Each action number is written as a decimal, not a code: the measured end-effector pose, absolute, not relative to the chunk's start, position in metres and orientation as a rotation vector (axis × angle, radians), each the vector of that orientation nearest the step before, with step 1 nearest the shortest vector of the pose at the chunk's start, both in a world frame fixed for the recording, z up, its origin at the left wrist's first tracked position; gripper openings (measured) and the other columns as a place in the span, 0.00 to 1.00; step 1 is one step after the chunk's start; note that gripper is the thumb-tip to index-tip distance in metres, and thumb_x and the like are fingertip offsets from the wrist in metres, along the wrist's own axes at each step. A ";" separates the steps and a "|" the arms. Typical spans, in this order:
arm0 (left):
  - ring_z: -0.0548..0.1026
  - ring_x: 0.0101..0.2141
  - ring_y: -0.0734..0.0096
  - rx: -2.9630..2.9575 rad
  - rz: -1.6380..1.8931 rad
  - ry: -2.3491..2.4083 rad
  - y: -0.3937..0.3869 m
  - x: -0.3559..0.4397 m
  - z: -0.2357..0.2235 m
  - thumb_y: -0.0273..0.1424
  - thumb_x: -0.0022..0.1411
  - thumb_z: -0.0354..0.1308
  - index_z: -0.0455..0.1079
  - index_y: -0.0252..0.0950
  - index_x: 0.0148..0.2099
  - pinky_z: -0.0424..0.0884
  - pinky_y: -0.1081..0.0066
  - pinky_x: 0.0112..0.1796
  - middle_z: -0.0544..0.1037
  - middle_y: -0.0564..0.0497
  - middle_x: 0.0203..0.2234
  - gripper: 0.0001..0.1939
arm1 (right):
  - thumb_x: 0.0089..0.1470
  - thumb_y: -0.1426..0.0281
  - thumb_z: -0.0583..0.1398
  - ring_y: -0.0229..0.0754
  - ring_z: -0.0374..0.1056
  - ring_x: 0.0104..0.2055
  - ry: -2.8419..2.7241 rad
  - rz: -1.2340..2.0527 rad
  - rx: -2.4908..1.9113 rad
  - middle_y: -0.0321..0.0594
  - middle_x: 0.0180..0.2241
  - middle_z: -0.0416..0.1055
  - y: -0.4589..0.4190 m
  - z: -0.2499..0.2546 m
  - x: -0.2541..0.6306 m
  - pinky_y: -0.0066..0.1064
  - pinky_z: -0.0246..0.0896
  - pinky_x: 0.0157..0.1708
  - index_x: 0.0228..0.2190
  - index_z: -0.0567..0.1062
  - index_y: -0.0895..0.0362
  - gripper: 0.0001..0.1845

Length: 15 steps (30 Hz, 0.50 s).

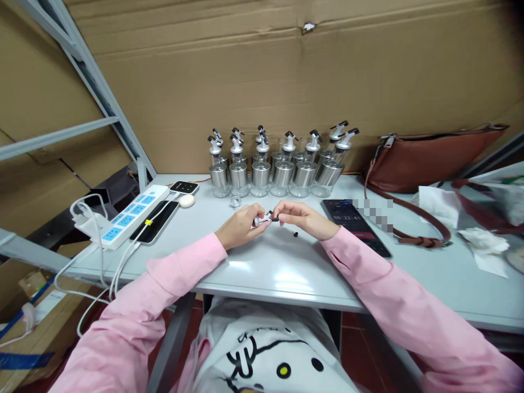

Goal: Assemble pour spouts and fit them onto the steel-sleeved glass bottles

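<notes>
Over the grey table, my left hand (241,225) is closed on a small silver bottle pourer (264,220) with black parts. My right hand (305,218) meets it from the other side, its fingertips pinched on the pourer's black end. Part of the pourer is hidden by my fingers. A small black piece (295,234) lies on the table just below my right hand. Beyond my left hand is a small clear, round piece (235,201). Behind both hands stand several glass bottles (261,174) with steel sleeves, many topped with silver pourers with black levers.
At left lie a white power strip (135,215) with cables, a phone (158,224), a small black-screened device (184,188) and a round white object (187,201). To the right are another phone (356,224), a brown bag (429,161) with its strap, and crumpled tissues (485,243).
</notes>
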<state>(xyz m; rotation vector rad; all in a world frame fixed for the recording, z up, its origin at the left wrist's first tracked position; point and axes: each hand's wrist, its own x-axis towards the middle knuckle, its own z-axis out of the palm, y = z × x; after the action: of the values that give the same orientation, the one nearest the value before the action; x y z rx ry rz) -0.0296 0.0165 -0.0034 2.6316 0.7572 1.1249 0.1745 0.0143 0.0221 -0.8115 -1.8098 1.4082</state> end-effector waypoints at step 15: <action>0.67 0.28 0.74 2.681 1.110 0.721 0.016 -0.029 -0.002 0.32 0.64 0.47 0.58 0.36 0.34 0.66 0.74 0.32 0.66 0.53 0.27 0.06 | 0.32 0.64 0.69 0.34 0.67 0.29 -1.498 1.444 -0.981 0.33 0.26 0.73 0.010 0.018 0.163 0.33 0.60 0.38 0.28 0.76 0.58 0.18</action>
<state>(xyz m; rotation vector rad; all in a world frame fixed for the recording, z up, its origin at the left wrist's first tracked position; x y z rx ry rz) -0.0289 0.0164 -0.0018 2.6812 0.7208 1.1099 0.1627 0.0101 0.0182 -0.9813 -1.4982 1.4441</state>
